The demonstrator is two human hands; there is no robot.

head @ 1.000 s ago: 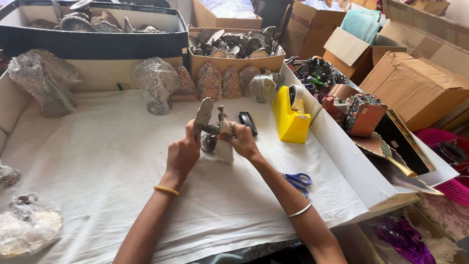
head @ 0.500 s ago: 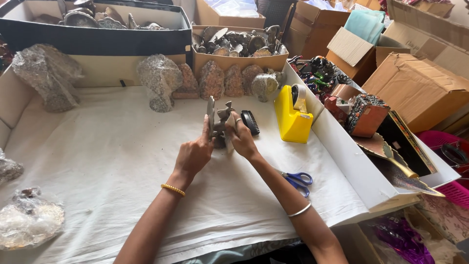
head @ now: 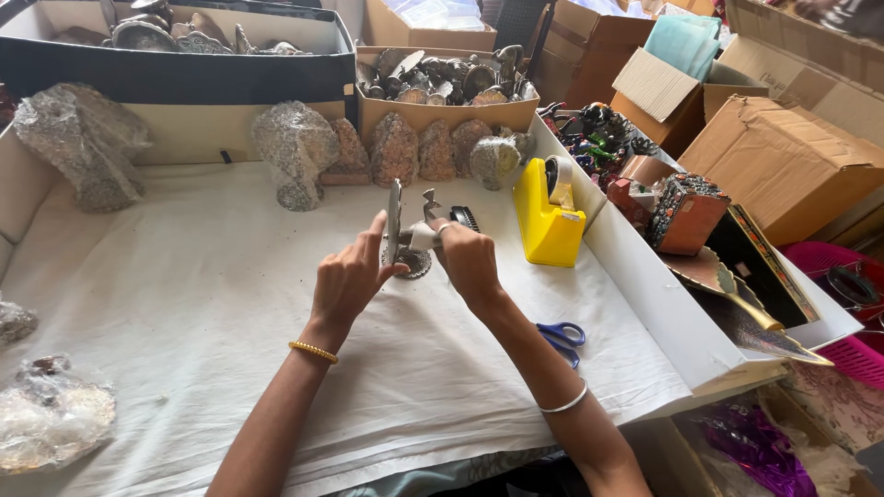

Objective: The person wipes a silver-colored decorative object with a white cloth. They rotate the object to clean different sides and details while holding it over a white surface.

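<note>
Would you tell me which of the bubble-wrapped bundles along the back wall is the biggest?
The far-left bundle, standing alone by the left wall. It is bulkier than the middle bundle and far larger than the small wrapped pieces lined up under the cardboard box.

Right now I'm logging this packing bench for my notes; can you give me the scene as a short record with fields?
Surface: white cloth over the bench
Left hand: grips the metal ornament by its flat upright piece
Right hand: on the same ornament, fingers around a pale strip
Near right: yellow tape dispenser; blue-handled scissors
Behind: row of bubble-wrapped bundles; cardboard box of metal pieces
Wrists: a bangle on each
</note>
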